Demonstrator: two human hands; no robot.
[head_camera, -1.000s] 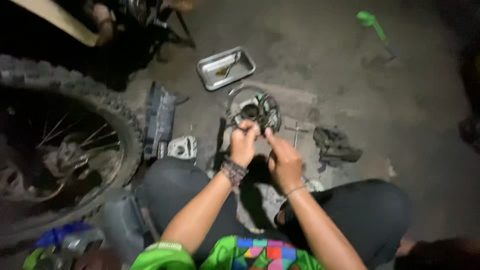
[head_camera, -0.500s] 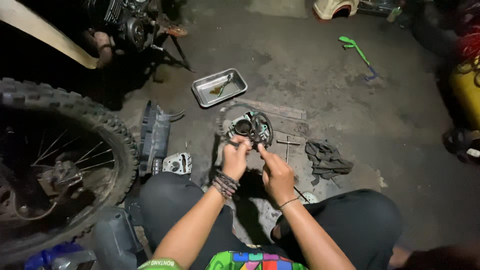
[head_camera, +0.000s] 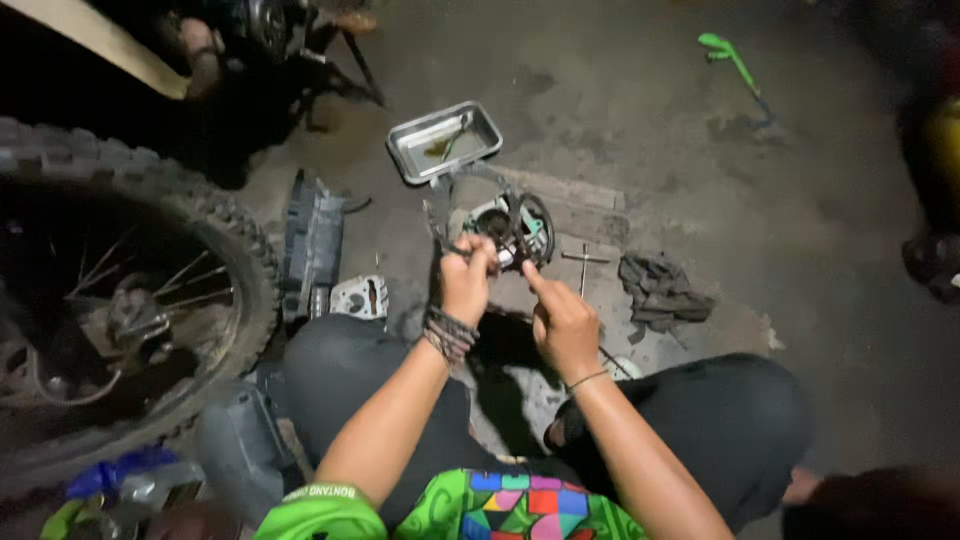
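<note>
A round metal engine part with a dark centre and greenish bits lies on the concrete floor in front of me. My left hand, with a beaded band at the wrist, is closed on a thin tool or edge at the part's left side. My right hand is just right of it, index finger stretched out and touching the part's lower rim. My knees in dark trousers frame both arms.
A knobby motorcycle wheel fills the left. A metal tray with oil lies behind the part. A dark rag, a T-shaped wrench, a grey casing, a small gasket plate and a green tool lie around.
The view has shifted slightly. Both hands have stayed at the round part, the right index finger now pointing into its lower rim.
</note>
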